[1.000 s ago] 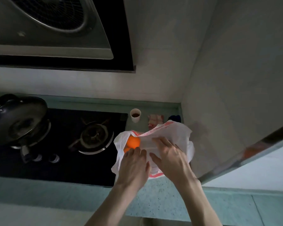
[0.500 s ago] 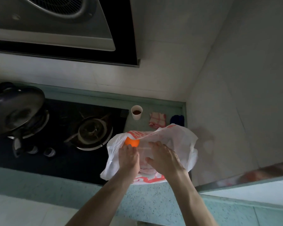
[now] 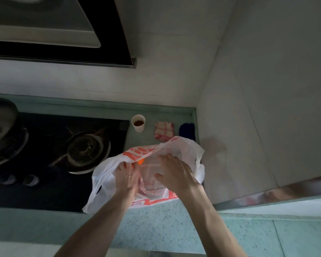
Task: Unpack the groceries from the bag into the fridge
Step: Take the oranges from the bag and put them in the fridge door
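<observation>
A white plastic bag (image 3: 188,152) with orange print lies open on the green counter (image 3: 156,225), right of the stove. Both my hands are inside its mouth. My left hand (image 3: 127,176) is at the bag's left side, its fingertips curled next to an orange fruit (image 3: 141,161); what it grips is hidden. My right hand (image 3: 174,173) lies with fingers spread on a clear package (image 3: 149,179) with pinkish contents. No fridge is in view.
A black gas stove (image 3: 54,138) with a burner (image 3: 87,149) fills the left, and a dark pan (image 3: 0,123) sits at its far left. Behind the bag stand a paper cup (image 3: 138,123), a red-checked cloth (image 3: 164,130) and a blue cloth (image 3: 187,129). A wall closes the right side.
Both hands have pushed deeper into the bag, and the bag's far edge has folded over most of the orange. The camera has tilted down and closer.
</observation>
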`<state>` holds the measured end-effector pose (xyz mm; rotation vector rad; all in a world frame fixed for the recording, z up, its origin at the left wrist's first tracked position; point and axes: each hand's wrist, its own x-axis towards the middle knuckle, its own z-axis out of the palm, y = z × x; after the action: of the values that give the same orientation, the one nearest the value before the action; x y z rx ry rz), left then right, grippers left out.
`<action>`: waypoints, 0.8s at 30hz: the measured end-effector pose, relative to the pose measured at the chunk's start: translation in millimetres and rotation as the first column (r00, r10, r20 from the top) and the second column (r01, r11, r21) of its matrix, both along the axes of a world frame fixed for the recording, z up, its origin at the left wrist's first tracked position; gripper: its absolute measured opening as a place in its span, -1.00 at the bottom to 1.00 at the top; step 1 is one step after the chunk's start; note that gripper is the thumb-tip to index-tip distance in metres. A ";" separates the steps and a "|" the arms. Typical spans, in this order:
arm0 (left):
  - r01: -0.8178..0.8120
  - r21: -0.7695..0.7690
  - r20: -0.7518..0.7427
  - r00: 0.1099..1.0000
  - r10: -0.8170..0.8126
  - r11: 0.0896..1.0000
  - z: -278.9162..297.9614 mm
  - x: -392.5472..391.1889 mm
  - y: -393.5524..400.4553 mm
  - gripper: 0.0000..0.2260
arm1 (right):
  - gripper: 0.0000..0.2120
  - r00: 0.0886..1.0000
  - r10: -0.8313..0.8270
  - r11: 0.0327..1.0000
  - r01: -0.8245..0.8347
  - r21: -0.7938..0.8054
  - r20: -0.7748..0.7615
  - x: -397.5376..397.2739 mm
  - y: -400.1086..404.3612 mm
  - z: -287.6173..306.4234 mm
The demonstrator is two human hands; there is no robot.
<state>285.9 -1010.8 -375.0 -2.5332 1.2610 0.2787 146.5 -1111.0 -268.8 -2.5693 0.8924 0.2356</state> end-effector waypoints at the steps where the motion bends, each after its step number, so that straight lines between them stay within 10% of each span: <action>1: -0.004 0.002 -0.006 1.000 0.004 1.000 -0.5 1.1 -0.5 -0.48 | -0.59 1.000 0.002 1.000 -0.002 -0.001 -0.005 0.6 -1.1 -0.1; 9: -0.067 0.040 -0.138 0.988 0.072 0.997 51.6 -16.8 4.3 -0.44 | -0.62 1.000 0.012 0.999 -0.011 0.035 -0.019 19.4 -9.2 -13.5; 24: -0.176 -0.357 -0.215 0.971 0.103 0.917 152.7 -19.3 53.7 -0.18 | -0.33 0.993 -0.015 0.999 0.019 0.038 -0.119 76.2 0.3 -88.0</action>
<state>266.6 -957.0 -222.3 -2.9942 1.3081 0.3511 222.7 -1110.7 -356.8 -2.5320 0.9420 0.4004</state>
